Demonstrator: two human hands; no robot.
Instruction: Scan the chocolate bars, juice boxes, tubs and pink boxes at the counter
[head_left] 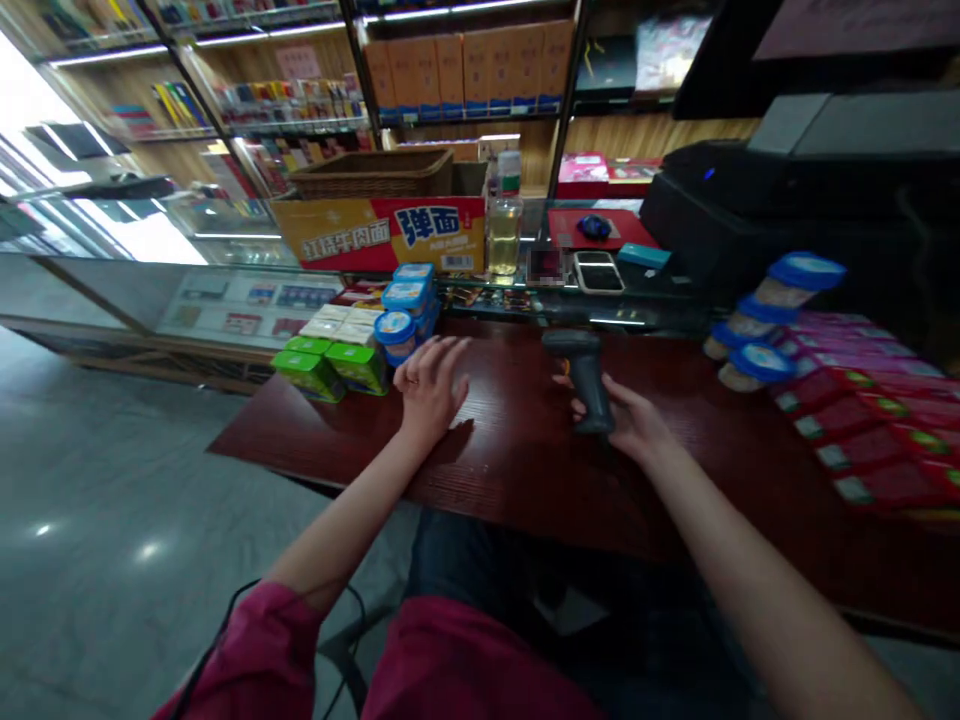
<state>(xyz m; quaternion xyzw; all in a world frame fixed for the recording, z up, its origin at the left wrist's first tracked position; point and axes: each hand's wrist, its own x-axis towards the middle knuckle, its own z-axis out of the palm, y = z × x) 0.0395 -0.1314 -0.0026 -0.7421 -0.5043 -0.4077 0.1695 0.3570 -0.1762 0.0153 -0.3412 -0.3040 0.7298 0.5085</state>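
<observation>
Right hand curled round a dark scanner above the surface; left hand, loosely spread, apparently empty, near blue-lidded tubs at left. Scanner seemingly readied, the next move likely calls for steady aim.

Right hand grips scanner; left hand near tubs.
</observation>
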